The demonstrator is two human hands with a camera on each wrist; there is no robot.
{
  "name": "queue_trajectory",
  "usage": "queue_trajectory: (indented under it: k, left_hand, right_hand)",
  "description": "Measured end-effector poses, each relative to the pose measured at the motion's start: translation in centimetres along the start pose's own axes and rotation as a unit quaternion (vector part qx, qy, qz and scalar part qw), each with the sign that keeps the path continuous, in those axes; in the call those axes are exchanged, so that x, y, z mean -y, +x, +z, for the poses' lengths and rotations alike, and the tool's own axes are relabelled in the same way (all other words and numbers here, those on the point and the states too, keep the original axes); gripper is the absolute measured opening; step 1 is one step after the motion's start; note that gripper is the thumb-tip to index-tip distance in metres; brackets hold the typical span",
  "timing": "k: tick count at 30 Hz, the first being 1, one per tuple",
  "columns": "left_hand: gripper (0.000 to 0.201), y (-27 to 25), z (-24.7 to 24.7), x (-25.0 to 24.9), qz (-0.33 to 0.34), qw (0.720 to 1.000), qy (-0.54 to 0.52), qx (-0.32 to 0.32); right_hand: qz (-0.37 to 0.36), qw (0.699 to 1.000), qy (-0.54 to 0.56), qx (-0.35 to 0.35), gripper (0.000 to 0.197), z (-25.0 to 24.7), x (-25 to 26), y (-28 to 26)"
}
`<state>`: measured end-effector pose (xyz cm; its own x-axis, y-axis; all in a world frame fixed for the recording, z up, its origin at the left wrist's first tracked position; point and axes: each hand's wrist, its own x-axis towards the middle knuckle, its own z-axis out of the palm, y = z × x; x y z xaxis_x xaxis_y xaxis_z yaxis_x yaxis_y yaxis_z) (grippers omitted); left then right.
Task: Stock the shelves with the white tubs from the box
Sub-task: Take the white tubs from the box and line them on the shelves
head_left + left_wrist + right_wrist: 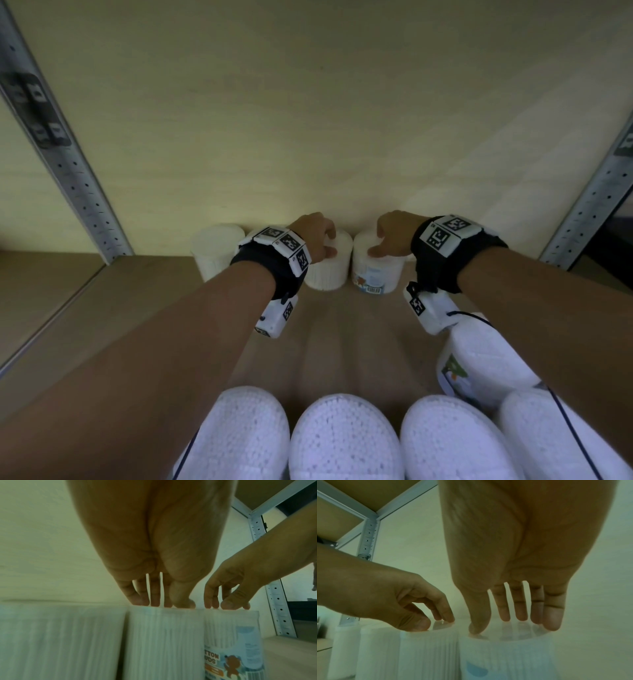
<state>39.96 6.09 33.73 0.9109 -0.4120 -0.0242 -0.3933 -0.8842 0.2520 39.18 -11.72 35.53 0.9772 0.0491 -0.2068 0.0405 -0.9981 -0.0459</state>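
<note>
Right hand (pixel 394 236) rests loose fingertips on the cotton-buds tub's (pixel 375 274) lid, left hand (pixel 313 236) likewise on the plain white tub (pixel 327 274) just left of it, neither gripping.

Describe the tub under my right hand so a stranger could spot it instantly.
On the wooden shelf board, white tubs stand in a row against the back wall. Take the rightmost tub, where the fingers of the right hand rest on the lid. Unlike its plain ribbed neighbour, it shows a blue label with a bear and barcode.
</note>
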Motion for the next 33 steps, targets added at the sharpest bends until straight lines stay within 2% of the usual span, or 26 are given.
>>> queue_trajectory:
  k: [12, 16, 18, 20, 22, 24, 27, 33]
  left_hand:
    - [0.041, -0.02, 0.07, -0.05, -0.002, 1.000, -0.003, -0.008]
    - [0.041, -0.07, 0.25, 0.02, -0.006, 1.000, -0.009, -0.011]
    - [0.040, -0.11, 0.30, 0.02, -0.006, 1.000, -0.014, -0.013]
    - [0.040, -0.18, 0.33, 0.04, -0.005, 1.000, -0.018, -0.013]
    - [0.040, -0.22, 0.35, 0.08, -0.005, 1.000, -0.019, -0.010]
    - [0.040, -0.17, 0.38, 0.07, -0.002, 1.000, -0.015, -0.008]
    - [0.040, -0.07, 0.40, 0.00, -0.005, 1.000, -0.014, -0.009]
    - [0.041, -0.05, 0.41, 0.03, -0.005, 1.000, -0.011, -0.005]
  right_hand:
    - [-0.048, 0.999, 0.002, 0.018, 0.048, -0.48, -0.35, -0.06]
    - [-0.048, 0.998, 0.037, -0.018, 0.044, -0.83, -0.11, -0.18]
    - [-0.032, 0.999, 0.028, -0.031, 0.050, -0.76, 0.06, -0.05]
    - [-0.011, 1.000, 0.012, -0.012, 0.057, -0.45, 0.12, 0.12]
    - [-0.002, 1.000, 0.004, 0.005, 0.051, -0.15, 0.23, 0.21]
    - [-0.002, 1.000, -0.002, 0.002, 0.051, 0.00, 0.24, 0.32]
    - [0.000, 1.000, -0.006, -0.004, 0.061, 0.07, -0.01, 0.29]
    - [-0.033, 0.999, -0.010, -0.005, 0.057, 0.00, -0.61, 0.22]
